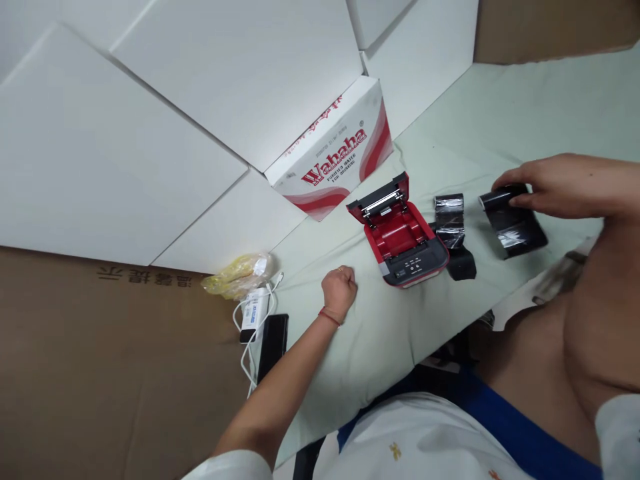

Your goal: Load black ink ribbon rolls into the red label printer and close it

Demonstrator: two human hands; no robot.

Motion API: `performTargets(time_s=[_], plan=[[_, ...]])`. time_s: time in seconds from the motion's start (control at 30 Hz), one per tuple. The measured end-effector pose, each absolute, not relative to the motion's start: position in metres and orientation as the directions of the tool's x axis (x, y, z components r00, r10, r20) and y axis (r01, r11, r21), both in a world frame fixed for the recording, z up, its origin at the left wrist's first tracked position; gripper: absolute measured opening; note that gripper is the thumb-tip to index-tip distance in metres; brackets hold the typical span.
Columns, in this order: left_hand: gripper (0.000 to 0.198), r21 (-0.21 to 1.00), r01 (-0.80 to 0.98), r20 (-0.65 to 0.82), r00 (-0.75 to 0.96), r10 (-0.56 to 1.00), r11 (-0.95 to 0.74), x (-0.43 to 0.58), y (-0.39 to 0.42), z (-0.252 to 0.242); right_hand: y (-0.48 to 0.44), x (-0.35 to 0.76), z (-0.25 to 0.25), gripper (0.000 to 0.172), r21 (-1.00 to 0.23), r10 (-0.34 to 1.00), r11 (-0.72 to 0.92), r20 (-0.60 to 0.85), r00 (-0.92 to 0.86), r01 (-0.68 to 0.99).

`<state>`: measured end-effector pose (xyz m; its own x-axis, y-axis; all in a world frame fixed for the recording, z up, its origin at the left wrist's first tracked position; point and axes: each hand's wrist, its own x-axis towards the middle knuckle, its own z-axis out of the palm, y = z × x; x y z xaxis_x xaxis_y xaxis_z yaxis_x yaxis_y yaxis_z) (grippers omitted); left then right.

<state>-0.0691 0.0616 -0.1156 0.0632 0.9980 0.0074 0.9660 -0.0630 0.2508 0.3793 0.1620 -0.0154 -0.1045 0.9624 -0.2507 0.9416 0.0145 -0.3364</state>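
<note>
My left hand [340,290] rests on the cloth as a closed fist, with nothing showing in it. To its right stands a small red and black label printer [400,233], lid raised and red compartment bare. My right hand [533,187] grips the upper end of a roll of shiny black ribbon [520,230], thumb on top; the film hangs unrolled below its fingers. Between the printer and that roll lies a second black ribbon [450,220], partly unwound, its lower end by the printer's corner.
A white and red Wahaba-style water carton [345,160] leans behind the printer against white boxes [240,67]. Left of my fist are a yellow plastic bag [235,277], a white power bank-like block [255,310], a white cable [243,363] and a black phone [273,343].
</note>
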Motion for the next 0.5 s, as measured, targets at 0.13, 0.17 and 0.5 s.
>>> performTargets(time_s=[0.13, 0.17, 0.5], plan=[[0.024, 0.257, 0.963, 0.021, 0.076, 0.997, -0.079, -0.068, 0.062, -0.114, 0.171, 0.375, -0.044, 0.046, -0.191, 0.969, -0.005, -0.244, -0.043, 0.982], [0.024, 0.258, 0.963, 0.024, 0.076, 0.997, -0.08, -0.068, 0.062, -0.114, 0.169, 0.367, -0.045, 0.048, -0.2, 0.979, -0.009, -0.204, -0.033, 0.98], [0.023, 0.279, 0.958, 0.036, 0.063, 0.997, -0.071, -0.069, 0.061, -0.116, 0.181, 0.301, -0.057, 0.047, -0.26, 0.975, 0.128, -0.143, -0.17, 0.957]])
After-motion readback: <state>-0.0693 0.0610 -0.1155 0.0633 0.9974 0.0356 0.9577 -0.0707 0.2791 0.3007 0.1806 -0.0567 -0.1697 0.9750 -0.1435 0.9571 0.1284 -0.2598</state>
